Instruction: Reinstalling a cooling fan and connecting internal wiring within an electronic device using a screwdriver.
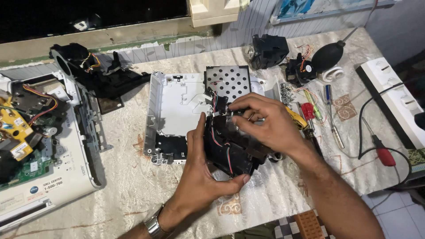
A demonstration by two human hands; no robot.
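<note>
Both hands hold a black module [230,150] with thin coloured wires, lifted just above the desk [133,186]. The left hand [201,170] cups it from below and from its left side, thumb up along the edge and fingers curled under the bottom corner. The right hand [265,121] lies over the top, fingers pinched narrow on a small part at the module's upper end, where the wires gather.

Just behind the hands lies a white tray [177,106] of plastic, open side up, with a perforated metal plate [228,82] standing at its far edge. To the right of the right hand are screwdrivers [330,115], a small heap of screws [287,93] and, farther right, a red-handled tool [381,150]. Beyond them sit a black blower bulb [327,55] and two black parts [270,51] with wires. A white power strip [394,97] lies at the far right edge. Well to the left of the left hand lies an opened white device [40,146] with exposed boards, and behind it a black frame [102,73].
</note>
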